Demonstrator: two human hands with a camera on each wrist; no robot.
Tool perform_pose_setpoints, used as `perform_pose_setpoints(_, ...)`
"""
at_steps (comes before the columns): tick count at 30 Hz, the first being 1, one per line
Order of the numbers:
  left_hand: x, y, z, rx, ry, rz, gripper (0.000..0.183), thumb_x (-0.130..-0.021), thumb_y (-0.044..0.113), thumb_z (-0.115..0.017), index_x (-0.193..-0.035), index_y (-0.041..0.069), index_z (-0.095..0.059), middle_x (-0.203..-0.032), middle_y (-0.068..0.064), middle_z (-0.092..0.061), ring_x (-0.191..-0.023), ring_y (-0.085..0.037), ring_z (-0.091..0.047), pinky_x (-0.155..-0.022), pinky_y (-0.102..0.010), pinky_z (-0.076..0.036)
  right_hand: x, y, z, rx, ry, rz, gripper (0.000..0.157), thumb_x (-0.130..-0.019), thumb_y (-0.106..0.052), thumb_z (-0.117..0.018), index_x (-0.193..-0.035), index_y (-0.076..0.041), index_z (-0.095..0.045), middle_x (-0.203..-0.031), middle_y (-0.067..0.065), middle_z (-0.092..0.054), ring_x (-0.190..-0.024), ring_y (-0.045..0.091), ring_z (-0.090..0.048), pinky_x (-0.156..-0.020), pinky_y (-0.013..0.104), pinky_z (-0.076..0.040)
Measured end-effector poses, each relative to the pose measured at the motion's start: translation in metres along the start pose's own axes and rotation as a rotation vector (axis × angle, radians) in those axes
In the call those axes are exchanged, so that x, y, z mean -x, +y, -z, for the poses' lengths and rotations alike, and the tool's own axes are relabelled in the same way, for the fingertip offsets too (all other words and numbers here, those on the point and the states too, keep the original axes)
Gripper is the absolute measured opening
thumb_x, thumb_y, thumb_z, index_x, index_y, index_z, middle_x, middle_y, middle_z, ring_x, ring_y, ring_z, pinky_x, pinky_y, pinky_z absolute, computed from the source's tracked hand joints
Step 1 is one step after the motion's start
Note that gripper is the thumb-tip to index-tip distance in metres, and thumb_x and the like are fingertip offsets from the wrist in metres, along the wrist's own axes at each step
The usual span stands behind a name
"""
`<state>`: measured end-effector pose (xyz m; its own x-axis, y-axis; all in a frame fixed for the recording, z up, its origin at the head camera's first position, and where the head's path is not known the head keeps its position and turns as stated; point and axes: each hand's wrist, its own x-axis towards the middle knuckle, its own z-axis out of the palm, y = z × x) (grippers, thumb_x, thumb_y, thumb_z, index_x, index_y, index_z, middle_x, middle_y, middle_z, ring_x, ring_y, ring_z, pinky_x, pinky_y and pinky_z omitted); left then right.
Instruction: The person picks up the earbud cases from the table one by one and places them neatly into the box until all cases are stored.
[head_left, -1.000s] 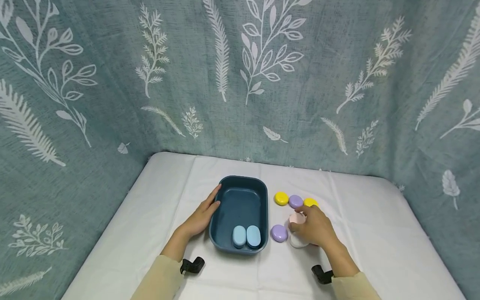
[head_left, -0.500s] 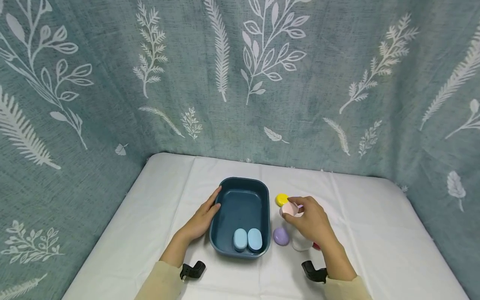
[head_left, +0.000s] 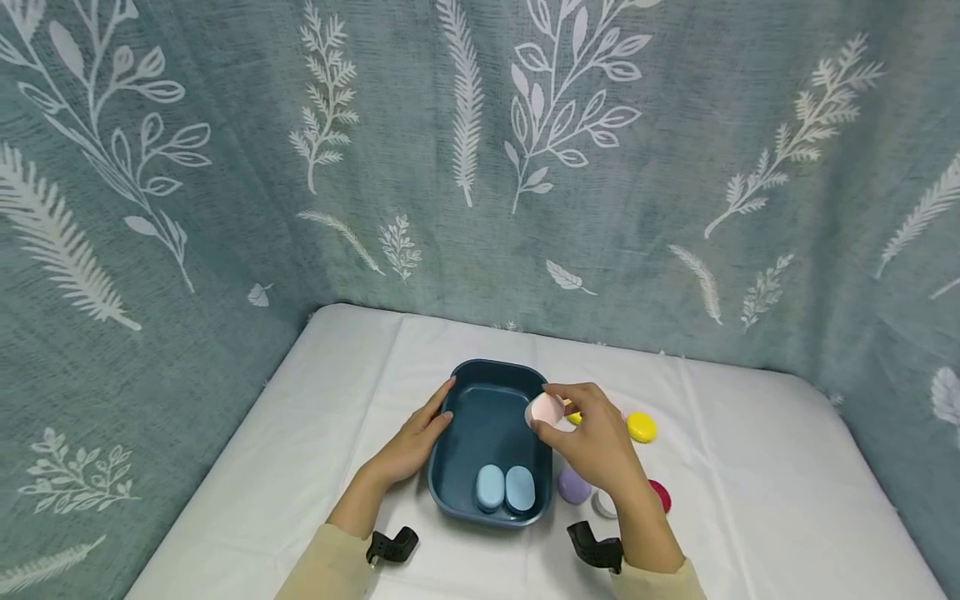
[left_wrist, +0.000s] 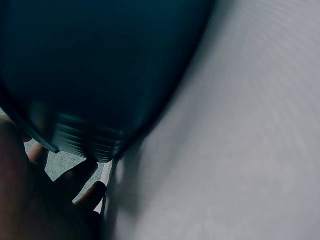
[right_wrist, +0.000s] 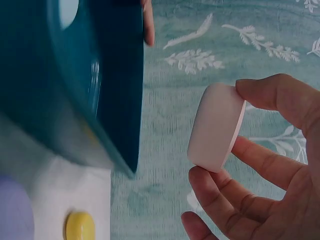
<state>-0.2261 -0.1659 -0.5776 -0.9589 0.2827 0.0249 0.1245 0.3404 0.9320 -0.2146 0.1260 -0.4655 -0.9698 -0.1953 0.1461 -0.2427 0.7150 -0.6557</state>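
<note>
My right hand [head_left: 600, 437] pinches a pale pink, rounded soap bar [head_left: 546, 411] between thumb and fingertips. In the head view the soap overlaps the right rim of a dark teal basin [head_left: 480, 437]; the right wrist view shows the soap [right_wrist: 216, 127] tilted on edge beside the basin wall. My left hand [head_left: 408, 442] lies along the basin's left side, its fingers stretched out against the wall. Inside the basin, at its near end, two light blue oval bars [head_left: 491, 487] stand side by side.
Right of the basin lie a purple round piece [head_left: 573, 485], a white one [head_left: 603, 503], a red one [head_left: 660, 496] and a yellow one [head_left: 642, 427]. Another yellow piece [head_left: 573, 415] is partly behind my right hand. A patterned curtain [head_left: 420, 167] surrounds the white-covered table [head_left: 360, 367].
My right hand has lifted the pale pink soap from among the pieces and carried it left to the basin's right rim. My left hand stays at the basin's side.
</note>
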Motion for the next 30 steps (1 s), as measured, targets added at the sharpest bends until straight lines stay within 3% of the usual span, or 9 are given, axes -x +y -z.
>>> perform_pose_setpoints(6, 0.0, -0.002, -0.005, 0.005, -0.02, 0.011, 0.056, -0.113, 0.043, -0.036, -0.164, 0.047, -0.013, -0.174, 0.008, -0.014, -0.162, -0.03, -0.012, -0.129, -0.063, -0.013, 0.005, -0.003, -0.01, -0.028, 0.002, 0.022, 0.053, -0.085, -0.027, -0.084, -0.136, -0.018, -0.07, -0.128, 0.006, -0.065, -0.106, 0.022, -0.06, -0.085, 0.037, -0.049)
perform_pose_setpoints(14, 0.0, 0.0, 0.002, 0.005, -0.013, 0.016, 0.056, -0.113, 0.043, -0.037, -0.164, 0.048, -0.014, -0.174, 0.008, -0.013, -0.162, -0.029, -0.012, -0.128, -0.064, -0.012, 0.002, -0.011, -0.024, -0.059, -0.004, 0.074, 0.053, -0.083, -0.025, -0.087, -0.133, -0.021, -0.071, -0.124, 0.004, -0.065, -0.106, 0.022, -0.061, -0.083, 0.036, -0.05)
perform_pose_setpoints(21, 0.002, 0.0, 0.002, 0.002, 0.009, 0.046, 0.055, -0.113, 0.044, -0.037, -0.163, 0.05, -0.015, -0.174, 0.008, -0.016, -0.162, -0.031, -0.012, -0.127, -0.067, -0.013, 0.005, -0.019, -0.04, -0.032, -0.061, 0.136, 0.053, -0.082, -0.027, -0.089, -0.132, -0.018, -0.072, -0.127, -0.001, -0.066, -0.107, 0.017, -0.064, -0.088, 0.037, -0.057)
perform_pose_setpoints(30, -0.001, -0.002, 0.0, -0.002, -0.002, 0.025, 0.055, -0.113, 0.044, -0.037, -0.163, 0.048, -0.015, -0.174, 0.007, -0.016, -0.162, -0.031, -0.014, -0.128, -0.064, -0.013, 0.006, -0.02, -0.057, -0.043, -0.128, 0.185, 0.054, -0.082, -0.026, -0.09, -0.132, -0.014, -0.072, -0.124, -0.002, -0.068, -0.105, 0.016, -0.066, -0.09, 0.04, -0.059)
